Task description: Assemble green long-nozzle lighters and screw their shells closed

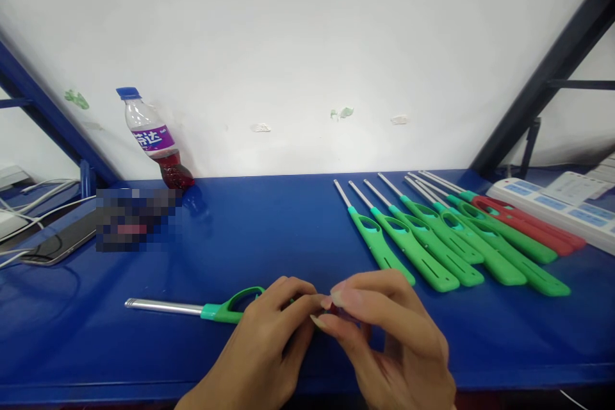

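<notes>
A green long-necked lighter with a silver metal tube lies sideways in front of me, its tube pointing left. My left hand is closed around its handle, covering most of it. Close against the left fingertips, my right hand pinches thumb and forefinger together. A small reddish bit shows between the fingertips of both hands, too hidden to name. The handle's far end is out of sight behind my fingers.
Several green lighters lie in a row at the right, with red ones beside them. A white power strip sits at the far right. At the left stand a drink bottle, and a phone with cables.
</notes>
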`<state>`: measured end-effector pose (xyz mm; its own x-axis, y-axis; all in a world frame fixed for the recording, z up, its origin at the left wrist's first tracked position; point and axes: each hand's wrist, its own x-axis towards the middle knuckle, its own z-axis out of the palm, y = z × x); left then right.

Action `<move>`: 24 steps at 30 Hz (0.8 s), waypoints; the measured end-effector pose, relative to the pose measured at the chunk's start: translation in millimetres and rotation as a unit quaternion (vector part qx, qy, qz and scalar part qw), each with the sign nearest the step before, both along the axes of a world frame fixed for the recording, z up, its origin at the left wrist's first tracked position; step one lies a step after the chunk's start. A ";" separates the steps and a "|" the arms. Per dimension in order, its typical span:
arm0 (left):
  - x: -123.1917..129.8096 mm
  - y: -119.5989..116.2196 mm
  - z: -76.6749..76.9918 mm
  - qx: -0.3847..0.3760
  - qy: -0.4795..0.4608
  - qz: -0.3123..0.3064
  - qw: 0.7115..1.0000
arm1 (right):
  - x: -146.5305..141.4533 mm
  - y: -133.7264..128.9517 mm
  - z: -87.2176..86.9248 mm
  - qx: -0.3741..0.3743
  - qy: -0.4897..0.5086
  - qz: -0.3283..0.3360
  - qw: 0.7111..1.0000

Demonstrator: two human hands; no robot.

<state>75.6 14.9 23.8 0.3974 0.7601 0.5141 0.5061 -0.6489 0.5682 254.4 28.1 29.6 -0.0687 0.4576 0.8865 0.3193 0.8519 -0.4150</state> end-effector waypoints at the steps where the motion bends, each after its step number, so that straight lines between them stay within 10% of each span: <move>1: 0.0 0.1 -0.3 0.002 -0.002 0.000 1.000 | 0.4 -0.2 -0.1 -0.005 0.002 0.005 1.000; 24: -0.2 -1.8 0.0 -0.022 0.014 0.000 1.000 | -4.2 0.8 -6.6 -0.005 0.034 0.034 0.999</move>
